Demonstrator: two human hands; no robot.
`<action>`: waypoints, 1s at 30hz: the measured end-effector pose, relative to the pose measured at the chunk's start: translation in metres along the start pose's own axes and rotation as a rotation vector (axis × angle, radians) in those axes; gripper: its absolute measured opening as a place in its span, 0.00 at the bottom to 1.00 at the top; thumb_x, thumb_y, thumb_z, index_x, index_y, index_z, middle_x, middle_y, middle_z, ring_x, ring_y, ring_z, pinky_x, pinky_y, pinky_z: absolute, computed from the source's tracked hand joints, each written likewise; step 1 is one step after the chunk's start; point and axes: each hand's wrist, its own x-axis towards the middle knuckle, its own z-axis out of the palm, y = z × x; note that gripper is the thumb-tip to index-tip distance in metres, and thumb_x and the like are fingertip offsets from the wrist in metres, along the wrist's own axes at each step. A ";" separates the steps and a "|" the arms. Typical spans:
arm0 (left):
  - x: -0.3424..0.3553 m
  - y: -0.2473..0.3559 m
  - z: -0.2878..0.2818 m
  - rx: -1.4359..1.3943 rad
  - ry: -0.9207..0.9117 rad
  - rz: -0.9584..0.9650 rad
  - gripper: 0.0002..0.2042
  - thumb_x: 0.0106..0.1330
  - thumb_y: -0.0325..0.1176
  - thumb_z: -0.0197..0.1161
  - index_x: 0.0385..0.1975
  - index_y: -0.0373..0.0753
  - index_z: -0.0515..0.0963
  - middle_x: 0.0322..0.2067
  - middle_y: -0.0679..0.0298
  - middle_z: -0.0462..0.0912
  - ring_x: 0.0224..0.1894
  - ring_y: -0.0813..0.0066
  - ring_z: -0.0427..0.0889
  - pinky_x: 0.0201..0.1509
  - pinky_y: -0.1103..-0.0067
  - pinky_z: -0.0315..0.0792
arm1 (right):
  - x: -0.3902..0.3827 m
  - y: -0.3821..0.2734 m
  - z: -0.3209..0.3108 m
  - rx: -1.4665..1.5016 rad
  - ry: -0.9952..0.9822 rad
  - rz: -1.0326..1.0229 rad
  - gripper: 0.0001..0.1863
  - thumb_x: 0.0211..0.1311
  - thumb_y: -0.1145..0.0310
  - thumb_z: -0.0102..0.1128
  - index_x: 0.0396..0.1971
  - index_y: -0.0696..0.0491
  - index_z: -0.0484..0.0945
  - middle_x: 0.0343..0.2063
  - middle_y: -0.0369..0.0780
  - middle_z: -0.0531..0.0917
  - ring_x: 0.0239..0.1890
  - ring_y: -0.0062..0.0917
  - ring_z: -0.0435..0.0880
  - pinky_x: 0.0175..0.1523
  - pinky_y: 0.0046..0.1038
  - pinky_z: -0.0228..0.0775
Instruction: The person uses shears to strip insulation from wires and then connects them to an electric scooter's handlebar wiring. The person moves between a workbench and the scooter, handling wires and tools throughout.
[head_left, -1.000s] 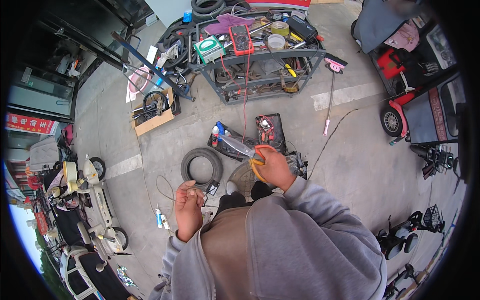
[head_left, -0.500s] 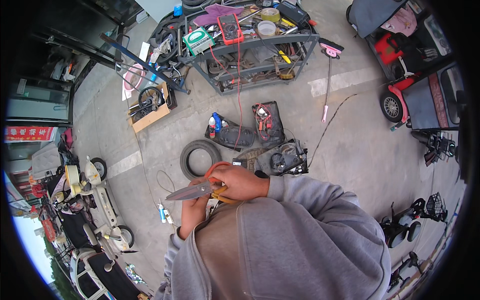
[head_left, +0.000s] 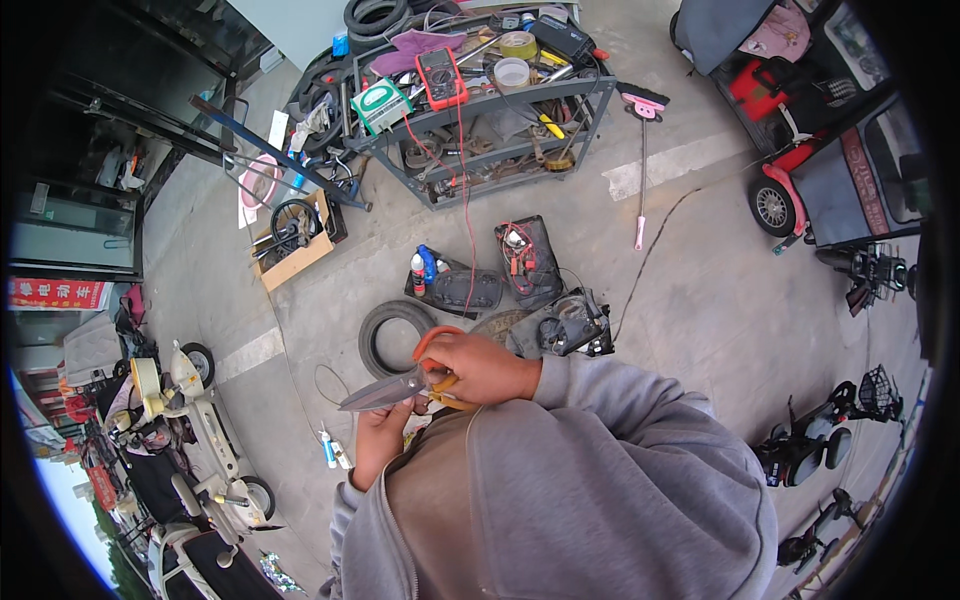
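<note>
My right hand [head_left: 480,364] is closed around a pair of scissors [head_left: 382,391] in front of my chest. Their handles are orange and yellow, and the grey blades point left, looking closed together. Just beneath the blades is my left hand [head_left: 380,434], its fingertips pinched close to the metal. A small pale bit shows beside those fingertips, but what they grip is too small to make out. Past my hands, a black tyre [head_left: 397,339] lies on the floor.
Ahead stands a metal tool rack [head_left: 480,120] with a red multimeter [head_left: 441,78] on top. Black bags [head_left: 562,322] and bottles [head_left: 418,273] lie on the floor before it. A pink-handled brush [head_left: 641,180] lies right; a cream scooter [head_left: 215,425] stands left.
The whole view has shifted slightly. Both hands keep nearly the same pose, with the scissors still in my right hand and the left fingertips under the blades.
</note>
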 end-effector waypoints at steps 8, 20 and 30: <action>-0.017 0.007 -0.023 0.112 0.010 -0.095 0.10 0.69 0.33 0.55 0.33 0.33 0.80 0.21 0.71 0.75 0.24 0.85 0.68 0.31 0.86 0.64 | 0.004 -0.007 0.007 0.119 0.026 0.066 0.12 0.47 0.75 0.62 0.31 0.57 0.70 0.27 0.43 0.77 0.32 0.37 0.79 0.36 0.33 0.69; -0.052 -0.014 -0.074 -0.006 0.060 0.003 0.11 0.69 0.34 0.55 0.35 0.33 0.81 0.20 0.73 0.72 0.25 0.86 0.66 0.32 0.86 0.62 | 0.027 -0.039 0.078 0.238 -0.169 0.207 0.16 0.47 0.71 0.68 0.34 0.61 0.73 0.27 0.47 0.78 0.25 0.32 0.74 0.34 0.29 0.68; -0.061 -0.013 -0.089 0.012 -0.006 -0.010 0.10 0.69 0.34 0.56 0.36 0.34 0.81 0.28 0.71 0.81 0.28 0.87 0.68 0.35 0.86 0.64 | 0.029 -0.043 0.086 0.179 -0.256 0.142 0.14 0.44 0.74 0.63 0.33 0.60 0.72 0.27 0.49 0.76 0.27 0.41 0.75 0.33 0.32 0.66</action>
